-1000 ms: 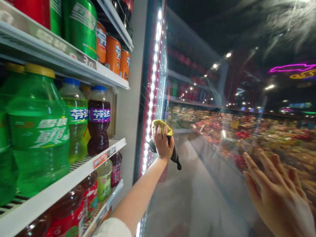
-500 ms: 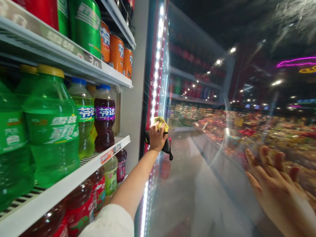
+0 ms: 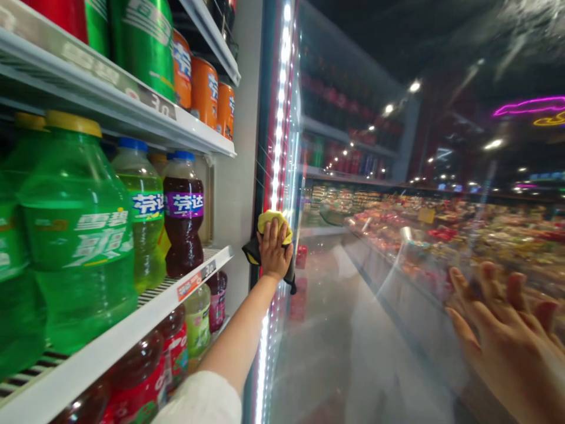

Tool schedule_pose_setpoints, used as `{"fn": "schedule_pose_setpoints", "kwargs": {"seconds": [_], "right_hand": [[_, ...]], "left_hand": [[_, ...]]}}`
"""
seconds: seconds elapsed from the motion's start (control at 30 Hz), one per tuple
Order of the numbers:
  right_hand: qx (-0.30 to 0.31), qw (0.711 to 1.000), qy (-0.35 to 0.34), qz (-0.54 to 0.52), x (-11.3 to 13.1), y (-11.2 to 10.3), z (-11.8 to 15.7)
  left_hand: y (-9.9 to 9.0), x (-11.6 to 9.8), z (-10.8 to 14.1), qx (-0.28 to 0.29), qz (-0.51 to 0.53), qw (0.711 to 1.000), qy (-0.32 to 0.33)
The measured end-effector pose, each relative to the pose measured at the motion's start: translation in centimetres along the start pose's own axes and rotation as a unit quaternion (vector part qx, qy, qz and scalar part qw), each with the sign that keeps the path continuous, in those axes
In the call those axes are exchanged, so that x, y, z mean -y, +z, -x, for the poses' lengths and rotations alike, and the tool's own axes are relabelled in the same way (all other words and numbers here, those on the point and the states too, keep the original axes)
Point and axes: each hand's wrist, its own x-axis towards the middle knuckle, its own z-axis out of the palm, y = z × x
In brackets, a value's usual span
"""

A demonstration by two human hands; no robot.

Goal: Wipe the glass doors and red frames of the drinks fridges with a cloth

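Shelves (image 3: 110, 335) of drinks fill the left side: large green bottles (image 3: 83, 235) with yellow caps, then a yellow-green bottle (image 3: 145, 235) and a dark purple bottle (image 3: 183, 227), both blue-capped. Orange cans (image 3: 205, 91) stand on the shelf above, and red-labelled bottles (image 3: 141, 383) sit below. Right of them runs an upright frame with a bright light strip (image 3: 276, 135), then a clear glass door (image 3: 353, 341). Through and on the glass appear a pale floor, colourful blurred goods (image 3: 481, 229), ceiling lights and a pink and yellow neon sign (image 3: 529, 106).

The left hand (image 3: 276, 250) holds a yellow and dark cloth (image 3: 267, 221) against the lit frame, its fingers fairly straight, close together and laid over the yellow part. Dark cloth hangs out on both sides of the hand. At the right, the right hand (image 3: 507, 335) is empty, fingers apart and slightly bent, raised before the glass; whether its fingertips touch it, I cannot tell.

Compared with the earliest frame, the left hand and cloth sit farther left, now over the light strip instead of just right of it. More dark cloth shows on the left, and the right hand's fingers are more bent.
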Motion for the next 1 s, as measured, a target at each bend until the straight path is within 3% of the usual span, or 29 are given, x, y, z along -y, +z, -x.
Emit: {"fn": "schedule_pose_setpoints", "kwargs": {"seconds": [0.13, 0.2, 0.27, 0.33, 0.4, 0.47, 0.53, 0.63, 0.73, 0.8, 0.87, 0.93, 1.0], "right_hand": [[-0.005, 0.999, -0.015, 0.028, -0.1, 0.2, 0.0], [-0.007, 0.999, -0.014, 0.031, 0.0, 0.2, 0.0], [-0.005, 0.999, -0.014, 0.034, 0.0, 0.3, 0.0], [-0.007, 0.999, -0.014, 0.039, 0.0, 0.4, 0.0], [-0.012, 0.999, -0.018, 0.043, -0.1, 0.4, -0.1], [-0.014, 0.999, -0.022, 0.043, -0.2, 0.4, -0.1], [-0.014, 0.999, -0.022, 0.042, -0.2, 0.4, -0.2], [-0.015, 0.999, -0.016, 0.042, -0.2, 0.6, -0.3], [-0.017, 0.999, -0.011, 0.045, -0.2, 0.8, -0.3], [-0.018, 0.999, -0.011, 0.049, -0.3, 1.0, -0.3], [-0.017, 0.998, -0.011, 0.052, -0.4, 1.1, -0.2], [-0.015, 0.998, -0.010, 0.054, -0.5, 1.1, -0.2], [-0.012, 0.998, -0.010, 0.054, -0.7, 1.1, -0.3]], "left_hand": [[0.9, 0.6, 8.6, 0.011, 0.008, 1.000, -0.019], [1.1, 0.3, 9.8, 0.008, 0.024, 0.999, -0.036], [1.2, -0.9, 8.0, -0.019, 0.048, 0.997, -0.055], [1.2, -2.9, 4.3, -0.059, 0.075, 0.993, -0.063], [1.1, -5.1, 1.0, -0.083, 0.110, 0.990, -0.028], [0.8, -6.4, -0.1, -0.074, 0.130, 0.988, 0.023], [0.2, -6.1, 1.1, -0.032, 0.140, 0.985, 0.096], [-0.4, -3.8, 4.0, 0.024, 0.138, 0.975, 0.172], [-0.2, -3.0, 3.9, -0.030, 0.119, 0.991, 0.060], [0.3, -4.5, 2.6, -0.076, 0.117, 0.990, -0.025], [0.7, -7.0, 2.2, -0.087, 0.125, 0.987, -0.044], [0.8, -8.9, 3.7, -0.058, 0.134, 0.989, 0.018], [0.7, -9.3, 6.6, -0.011, 0.142, 0.980, 0.140]]}}
